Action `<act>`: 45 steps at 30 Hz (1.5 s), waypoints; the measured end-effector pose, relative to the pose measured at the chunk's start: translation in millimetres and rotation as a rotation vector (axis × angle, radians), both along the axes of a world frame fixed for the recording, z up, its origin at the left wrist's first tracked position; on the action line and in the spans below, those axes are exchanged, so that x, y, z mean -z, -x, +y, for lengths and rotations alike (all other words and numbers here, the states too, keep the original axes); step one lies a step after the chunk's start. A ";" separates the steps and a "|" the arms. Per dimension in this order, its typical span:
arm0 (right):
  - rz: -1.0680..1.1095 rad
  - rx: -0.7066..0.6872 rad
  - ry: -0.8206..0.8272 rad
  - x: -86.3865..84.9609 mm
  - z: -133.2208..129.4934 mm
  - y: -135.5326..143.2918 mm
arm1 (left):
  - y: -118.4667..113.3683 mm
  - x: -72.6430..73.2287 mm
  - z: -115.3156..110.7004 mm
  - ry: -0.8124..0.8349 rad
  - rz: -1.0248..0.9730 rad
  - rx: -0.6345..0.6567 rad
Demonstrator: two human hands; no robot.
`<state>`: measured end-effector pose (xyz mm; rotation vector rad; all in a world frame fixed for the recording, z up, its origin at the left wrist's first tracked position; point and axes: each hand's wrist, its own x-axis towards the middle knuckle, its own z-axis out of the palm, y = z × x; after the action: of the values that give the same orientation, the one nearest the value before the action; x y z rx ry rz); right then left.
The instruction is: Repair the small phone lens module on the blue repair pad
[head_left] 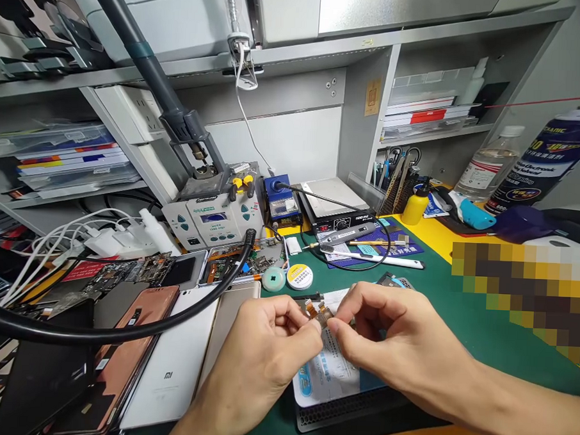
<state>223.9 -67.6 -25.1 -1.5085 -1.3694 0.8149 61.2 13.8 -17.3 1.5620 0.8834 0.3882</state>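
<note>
Both hands meet over a white and blue printed packet [329, 367], which lies on a black perforated plate [319, 419]. Between the fingertips is a small phone camera module with orange flex cables [323, 315]; the fingers partly cover it. Thumb and index finger of my left hand [275, 345] pinch its left side. My right hand [395, 331] pinches its right side, thumb and index finger close together. Under the hands the packet's far part shows white, with a dark part [395, 281] beyond my right hand.
Phones, including a white one [171, 366], and circuit boards crowd the left. A black hose [169, 334] arcs across them. Behind stand a soldering station [217, 221] and a heating plate [339, 200]. A soldering iron [347, 235] and white brush [379, 257] lie on the green mat [439, 314].
</note>
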 end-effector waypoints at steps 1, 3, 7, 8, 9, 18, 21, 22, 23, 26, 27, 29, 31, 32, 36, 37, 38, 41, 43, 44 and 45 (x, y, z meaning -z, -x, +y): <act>-0.004 0.003 -0.006 0.1 -0.5 -0.1 | -0.5 -0.9 -0.4 -0.004 0.016 0.001; -0.008 -0.001 -0.013 0.3 -1.0 -0.3 | -1.6 -2.5 -1.9 -0.014 0.045 -0.009; -0.045 -0.004 -0.038 2.5 -0.5 0.1 | -4.0 -4.7 -6.1 -0.045 0.074 -0.035; -0.060 -0.003 -0.042 3.3 -0.2 0.2 | -4.4 -4.9 -6.8 -0.051 0.074 -0.038; -0.072 -0.003 -0.044 4.1 -0.1 0.1 | -4.7 -5.0 -7.1 -0.054 0.075 -0.042; 0.291 -0.091 0.127 -5.8 0.3 -9.5 | 0.6 -4.8 1.8 0.091 0.001 0.046; 0.350 -0.160 0.241 -11.2 2.0 -11.2 | 1.9 -6.0 2.6 0.103 -0.007 0.085; 0.342 -0.171 0.258 -11.8 2.5 -11.7 | 2.2 -6.1 2.5 0.109 -0.015 0.093; 0.337 -0.177 0.265 -11.8 3.1 -12.2 | 2.6 -6.1 2.3 0.116 -0.029 0.100; 0.361 -0.170 0.263 -10.2 5.1 -13.7 | 4.1 -5.2 1.6 0.158 -0.090 0.088; 0.372 -0.162 0.263 -9.7 6.0 -14.1 | 4.5 -4.7 1.3 0.176 -0.112 0.077; 0.391 -0.139 0.257 -9.1 7.6 -14.2 | 4.9 -3.3 0.6 0.197 -0.142 0.054; 0.404 -0.112 0.246 -8.4 8.7 -13.7 | 4.6 -1.7 -0.2 0.198 -0.155 0.044; 0.407 -0.100 0.243 -7.9 8.9 -13.2 | 4.1 -0.8 -0.5 0.193 -0.156 0.040; 0.389 -0.069 0.228 -4.4 7.3 -11.7 | 1.3 2.1 -0.7 0.168 -0.179 0.011; 0.381 -0.064 0.224 -3.6 6.7 -11.5 | 0.7 2.6 -0.6 0.157 -0.188 0.001; 0.376 -0.060 0.219 -3.1 6.2 -11.3 | 0.3 3.1 -0.6 0.144 -0.195 -0.005; 0.382 -0.050 0.212 -3.1 5.6 -10.5 | 0.0 4.2 -1.2 0.106 -0.193 -0.031; 0.396 -0.067 0.223 -4.3 5.7 -10.0 | 0.4 4.5 -1.7 0.095 -0.193 -0.060; 0.401 -0.081 0.239 -5.0 5.7 -9.8 | 0.8 4.4 -1.9 0.092 -0.195 -0.073; 0.404 -0.100 0.257 -5.7 5.8 -9.6 | 1.1 4.3 -1.9 0.092 -0.198 -0.083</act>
<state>233.5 -61.8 -19.5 -1.3741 -1.0729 1.3203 60.1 11.9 -21.6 1.3800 0.8027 0.5446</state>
